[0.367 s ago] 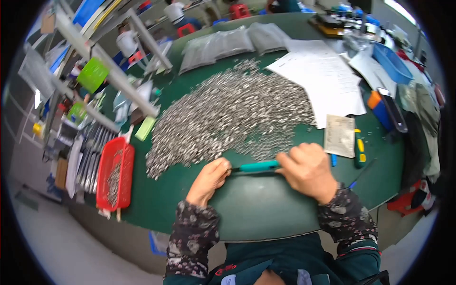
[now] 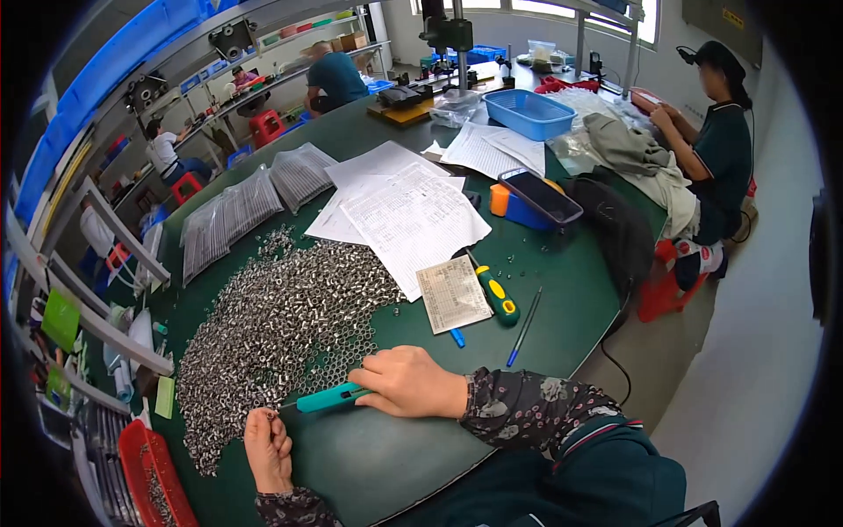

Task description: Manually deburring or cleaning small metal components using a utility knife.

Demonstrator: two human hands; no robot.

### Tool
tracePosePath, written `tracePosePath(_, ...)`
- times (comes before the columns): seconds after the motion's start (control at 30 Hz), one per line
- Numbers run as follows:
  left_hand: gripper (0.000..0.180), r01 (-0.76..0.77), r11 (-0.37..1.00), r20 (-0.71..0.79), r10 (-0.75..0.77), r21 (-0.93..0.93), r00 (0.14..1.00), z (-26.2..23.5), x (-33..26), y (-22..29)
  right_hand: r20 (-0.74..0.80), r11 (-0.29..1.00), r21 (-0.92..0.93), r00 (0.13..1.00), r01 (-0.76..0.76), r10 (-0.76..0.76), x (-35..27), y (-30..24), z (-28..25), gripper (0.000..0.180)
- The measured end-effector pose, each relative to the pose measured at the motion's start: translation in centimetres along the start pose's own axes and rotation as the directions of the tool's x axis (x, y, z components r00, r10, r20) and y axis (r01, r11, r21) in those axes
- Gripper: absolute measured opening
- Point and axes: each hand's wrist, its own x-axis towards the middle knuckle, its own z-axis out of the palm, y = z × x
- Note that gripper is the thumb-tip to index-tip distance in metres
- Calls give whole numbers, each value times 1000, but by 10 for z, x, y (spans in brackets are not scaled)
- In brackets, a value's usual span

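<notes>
The person's right hand lies knuckles up near the front edge of the green table, fingers curled shut around the handle of a teal tool, with its forearm in a dark flowered sleeve running off to the right and bending back toward the body. The left hand comes up from the lower edge near the table's front left part, wrist roughly upright, its fingertips pinched together at the tool's thin metal tip. The two hands sit near each other, apart, joined only by the tool.
</notes>
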Motion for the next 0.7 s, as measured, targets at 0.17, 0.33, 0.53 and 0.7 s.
tracePosePath(0.17,7,-59,990,21,62,-124,998,0,5,-4,45,988,123,995,-94,89,-4,-1,9,28)
tracePosePath(0.33,10,-112,968,-11,112,-223,994,-6,0,-2,120,911,278,952,-306,283,4,-3,14,25)
tracePosePath(0.53,12,-23,957,87,50,-288,995,9,7,-7,426,734,341,792,-588,437,4,0,6,30)
tracePosePath(0.7,10,-45,936,128,96,-350,987,7,0,-5,510,689,357,750,-631,422,7,-11,4,29)
